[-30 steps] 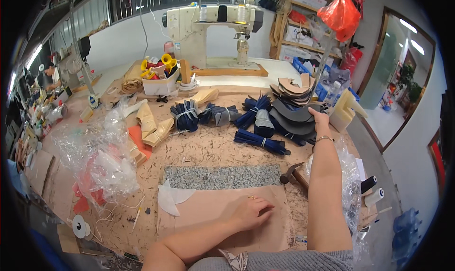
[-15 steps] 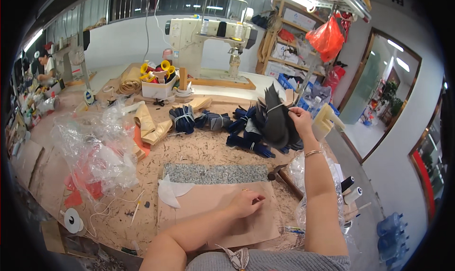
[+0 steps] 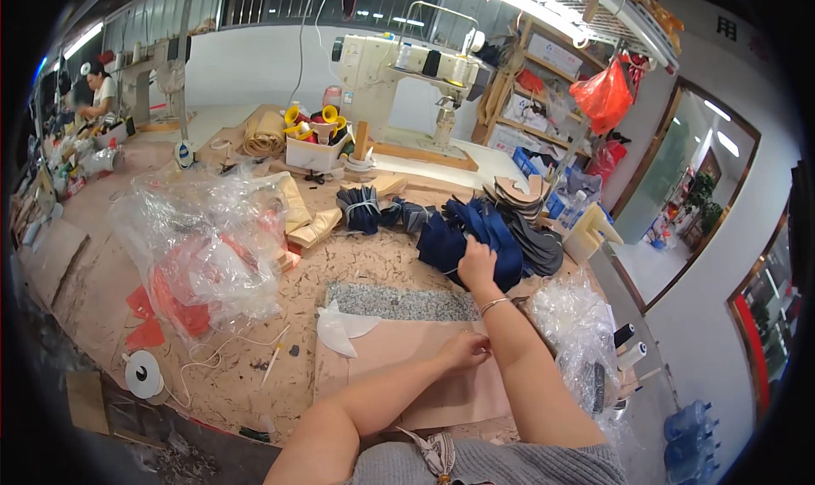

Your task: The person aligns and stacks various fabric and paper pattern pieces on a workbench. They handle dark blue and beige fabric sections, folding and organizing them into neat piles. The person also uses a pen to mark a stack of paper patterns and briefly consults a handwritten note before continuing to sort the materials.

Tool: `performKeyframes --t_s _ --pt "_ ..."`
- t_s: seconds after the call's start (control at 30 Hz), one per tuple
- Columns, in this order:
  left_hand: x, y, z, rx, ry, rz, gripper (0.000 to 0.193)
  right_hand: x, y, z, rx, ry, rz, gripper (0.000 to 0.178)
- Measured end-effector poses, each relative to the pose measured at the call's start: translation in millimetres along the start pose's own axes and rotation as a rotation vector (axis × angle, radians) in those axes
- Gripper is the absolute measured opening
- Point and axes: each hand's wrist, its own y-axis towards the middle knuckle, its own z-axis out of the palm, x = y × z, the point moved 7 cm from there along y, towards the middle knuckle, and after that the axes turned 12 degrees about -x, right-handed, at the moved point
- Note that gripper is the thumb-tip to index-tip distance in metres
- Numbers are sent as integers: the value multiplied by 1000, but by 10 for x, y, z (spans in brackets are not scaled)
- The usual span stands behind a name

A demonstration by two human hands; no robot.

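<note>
My right hand reaches forward and grips a bundle of dark blue flat cut pieces, its fingers closed on the near side. Just right of it lies a stack of dark grey cut pieces. My left hand rests loosely closed over a pinkish-tan sheet, its fingertips close beside my right forearm; I see nothing in it. Beyond the sheet is a speckled grey stone slab. Curved white pieces lie on the sheet's left corner. Tied dark blue bundles lie farther left.
Crumpled clear plastic covers the table's left part. More plastic film and thread spools are at the right edge. A white thread reel stands front left. Behind are a white bin of spools and a sewing machine.
My right hand has let go of the dark grey pieces, now lying at the right, and moved left and nearer onto the blue bundle. The left hand stays over the sheet. The view has shifted.
</note>
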Motion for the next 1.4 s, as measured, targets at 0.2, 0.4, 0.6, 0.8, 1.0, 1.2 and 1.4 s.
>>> performKeyframes --t_s 0.2,0.4,0.6,0.8,1.0,1.2,1.4 --pt "171 51 63 -11 36 -5 21 -509 445 -419 -267 542 213 20" --pt "119 64 80 14 57 54 21 -264 212 -89 180 472 -55 51" --pt "44 68 43 28 115 40 21 109 -92 315 321 86 64 93" --pt "-39 56 -100 -159 45 118 22 283 -77 258 173 78 88 93" --pt "217 73 48 -8 176 0 28 130 57 -6 -152 191 9 72" --pt "762 214 -375 -633 -305 -286 59 54 573 -1195 -408 640 211 65" --pt "146 273 -1178 -785 -745 -291 72 134 353 -1663 -51 1318 588 60"
